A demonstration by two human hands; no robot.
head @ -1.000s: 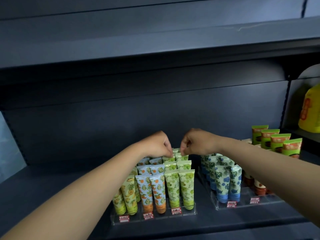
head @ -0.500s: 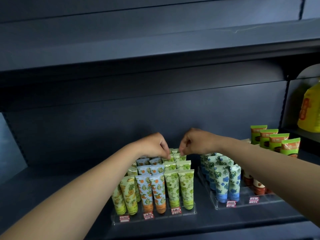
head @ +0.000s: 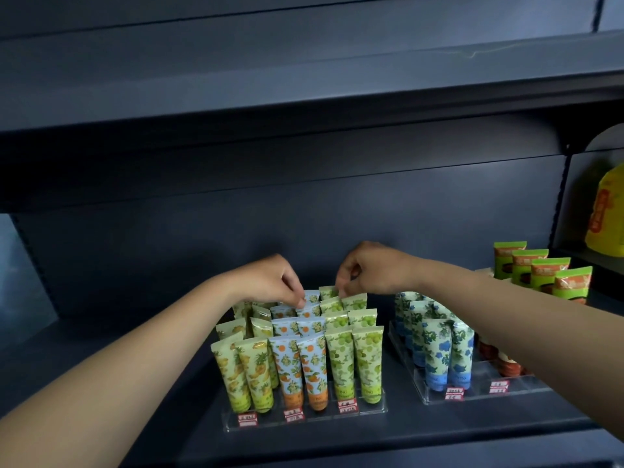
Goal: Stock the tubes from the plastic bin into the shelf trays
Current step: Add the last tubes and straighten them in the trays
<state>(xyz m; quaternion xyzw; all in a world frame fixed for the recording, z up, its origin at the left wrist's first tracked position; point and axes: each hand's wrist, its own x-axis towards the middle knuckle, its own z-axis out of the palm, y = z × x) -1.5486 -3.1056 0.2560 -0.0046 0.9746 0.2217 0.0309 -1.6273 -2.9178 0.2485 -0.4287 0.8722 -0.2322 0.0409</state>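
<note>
Two clear trays [head: 305, 421] carry upright fruit-print tubes [head: 339, 361]. Your left hand [head: 270, 282] pinches a blue-orange tube top; your right hand [head: 368, 268] pinches a green one.

2 hands [head: 270, 282] [head: 368, 268] outstretched, fingers curled (pinching)

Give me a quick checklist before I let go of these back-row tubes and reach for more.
1. Left hand pinches the top of a blue orange-print tube in the back row: ok.
2. Right hand fingers on a green tube at the back: ok.
3. Both tubes seated fully in the clear tray: cannot tell, bases hidden.
4. Front rows upright and sorted by print: ok.
5. Neighbouring blue flower tubes undisturbed under the right forearm: ok.
6. Plastic bin within reach: cannot tell, not in view.
</note>
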